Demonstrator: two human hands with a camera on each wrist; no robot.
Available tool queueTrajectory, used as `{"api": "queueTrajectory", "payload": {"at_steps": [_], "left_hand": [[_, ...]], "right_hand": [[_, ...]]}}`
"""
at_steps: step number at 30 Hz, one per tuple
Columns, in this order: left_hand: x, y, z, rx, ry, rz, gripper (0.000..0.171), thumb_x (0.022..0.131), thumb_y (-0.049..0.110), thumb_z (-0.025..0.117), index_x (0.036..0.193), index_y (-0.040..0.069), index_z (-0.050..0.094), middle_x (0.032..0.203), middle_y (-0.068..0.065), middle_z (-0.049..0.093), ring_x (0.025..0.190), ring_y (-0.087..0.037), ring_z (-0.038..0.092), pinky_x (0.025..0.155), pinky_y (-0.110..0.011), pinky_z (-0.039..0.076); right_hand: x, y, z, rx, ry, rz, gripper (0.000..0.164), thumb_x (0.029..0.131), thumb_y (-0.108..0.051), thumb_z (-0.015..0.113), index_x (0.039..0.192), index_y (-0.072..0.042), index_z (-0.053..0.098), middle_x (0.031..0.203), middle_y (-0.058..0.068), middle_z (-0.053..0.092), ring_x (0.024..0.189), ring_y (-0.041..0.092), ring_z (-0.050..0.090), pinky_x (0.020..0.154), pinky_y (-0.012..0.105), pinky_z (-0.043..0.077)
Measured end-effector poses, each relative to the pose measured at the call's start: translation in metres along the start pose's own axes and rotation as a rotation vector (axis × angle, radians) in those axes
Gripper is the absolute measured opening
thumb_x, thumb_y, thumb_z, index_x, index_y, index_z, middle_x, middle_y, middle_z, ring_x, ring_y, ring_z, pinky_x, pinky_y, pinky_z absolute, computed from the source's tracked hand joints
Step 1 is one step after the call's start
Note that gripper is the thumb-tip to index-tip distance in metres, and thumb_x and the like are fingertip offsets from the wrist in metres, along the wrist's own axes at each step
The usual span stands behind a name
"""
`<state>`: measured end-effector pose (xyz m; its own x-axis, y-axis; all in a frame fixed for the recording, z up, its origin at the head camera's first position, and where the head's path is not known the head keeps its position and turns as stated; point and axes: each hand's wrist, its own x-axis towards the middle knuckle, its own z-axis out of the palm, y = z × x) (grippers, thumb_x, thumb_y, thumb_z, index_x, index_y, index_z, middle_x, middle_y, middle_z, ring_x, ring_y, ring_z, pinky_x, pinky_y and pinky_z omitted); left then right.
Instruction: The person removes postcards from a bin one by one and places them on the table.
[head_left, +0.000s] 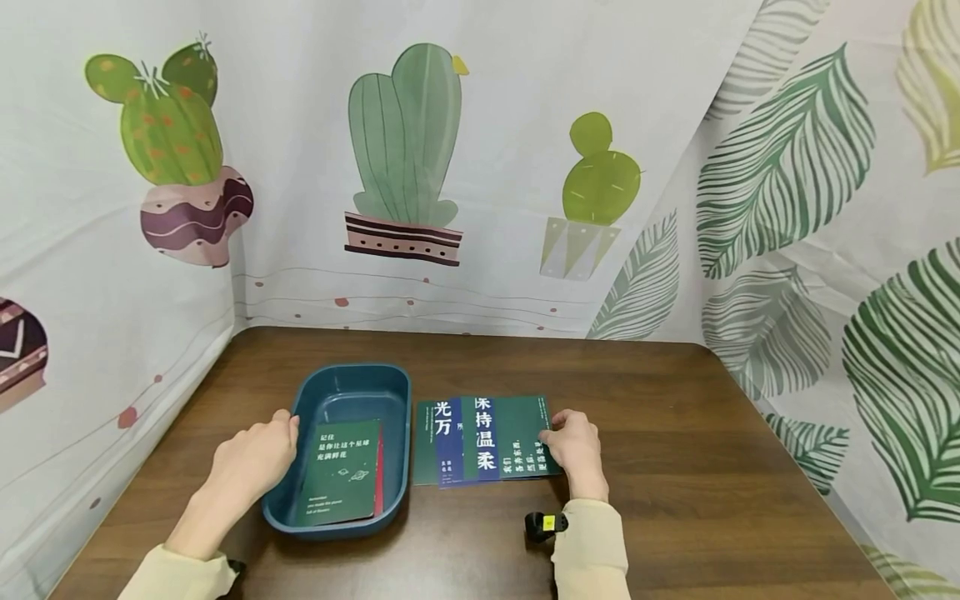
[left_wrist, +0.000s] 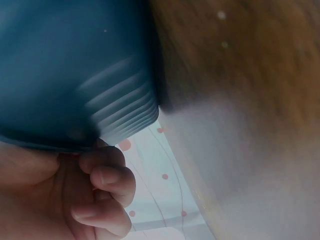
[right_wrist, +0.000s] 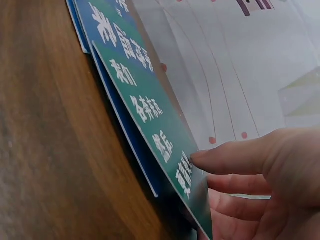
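Note:
My left hand [head_left: 257, 457] grips the left rim of a deep blue plastic basin [head_left: 410, 417], its fingers curled at the rim in the left wrist view. Inside the basin lies a green card [head_left: 341, 475] with white print, over a red one [head_left: 379, 479]. To the right, overlapping green and blue cards [head_left: 457, 467] form a row on the table. At the row's right end my right hand [head_left: 577, 450] pinches a green card [right_wrist: 150, 117], thumb on top and fingers beneath. The right wrist view shows this card slightly raised above a blue card [right_wrist: 135, 150].
The brown wooden table [head_left: 690, 483] extends to the right of the cards. A white cloth [head_left: 510, 167] printed with cacti and leaves hangs behind the table and along its sides. A black strap device [head_left: 546, 526] sits at my right wrist.

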<state>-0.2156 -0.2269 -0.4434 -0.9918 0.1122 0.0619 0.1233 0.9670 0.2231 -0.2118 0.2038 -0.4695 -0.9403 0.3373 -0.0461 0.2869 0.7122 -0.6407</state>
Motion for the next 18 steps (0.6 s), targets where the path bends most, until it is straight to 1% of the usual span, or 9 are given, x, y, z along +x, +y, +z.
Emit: {"api": "queueTrajectory", "payload": {"at_steps": [3, 5, 11, 18], "left_hand": [[-0.0003, 0.0007, -0.0006, 0.000, -0.002, 0.002, 0.032, 0.107, 0.023, 0.034, 0.096, -0.003, 0.047, 0.080, -0.024, 0.058, 0.068, -0.043, 0.059, 0.056, -0.054, 0.045], [-0.0005, 0.0013, -0.0015, 0.000, -0.007, -0.002, 0.032, 0.107, 0.023, 0.034, 0.096, -0.003, 0.047, 0.080, -0.024, 0.058, 0.068, -0.043, 0.059, 0.056, -0.053, 0.045], [-0.0009, 0.0016, -0.0024, 0.000, -0.010, -0.006, 0.032, 0.107, 0.023, 0.034, 0.096, -0.003, 0.047, 0.080, -0.025, 0.058, 0.069, -0.043, 0.059, 0.056, -0.053, 0.045], [-0.0006, 0.0016, -0.0018, 0.000, -0.010, -0.002, 0.032, 0.107, 0.023, 0.034, 0.097, -0.004, 0.048, 0.081, -0.024, 0.058, 0.069, -0.042, 0.059, 0.056, -0.053, 0.045]], "right_hand": [[-0.0004, -0.0022, 0.0002, -0.030, -0.011, 0.000, 0.028, 0.086, -0.018, 0.075, 0.107, -0.003, 0.064, 0.097, 0.011, 0.063, 0.092, 0.034, 0.058, 0.081, 0.048, 0.046], [-0.0004, -0.0035, 0.0005, -0.039, -0.016, 0.003, 0.028, 0.085, -0.018, 0.075, 0.106, -0.003, 0.064, 0.096, 0.012, 0.062, 0.091, 0.034, 0.058, 0.082, 0.048, 0.045], [0.0002, -0.0036, 0.0034, -0.050, -0.021, 0.009, 0.026, 0.084, -0.018, 0.076, 0.102, -0.004, 0.063, 0.094, 0.011, 0.061, 0.090, 0.033, 0.057, 0.082, 0.047, 0.045], [0.0008, -0.0021, 0.0056, -0.046, -0.026, 0.009, 0.028, 0.085, -0.019, 0.075, 0.104, -0.004, 0.060, 0.097, 0.012, 0.060, 0.091, 0.034, 0.057, 0.081, 0.048, 0.045]]}}
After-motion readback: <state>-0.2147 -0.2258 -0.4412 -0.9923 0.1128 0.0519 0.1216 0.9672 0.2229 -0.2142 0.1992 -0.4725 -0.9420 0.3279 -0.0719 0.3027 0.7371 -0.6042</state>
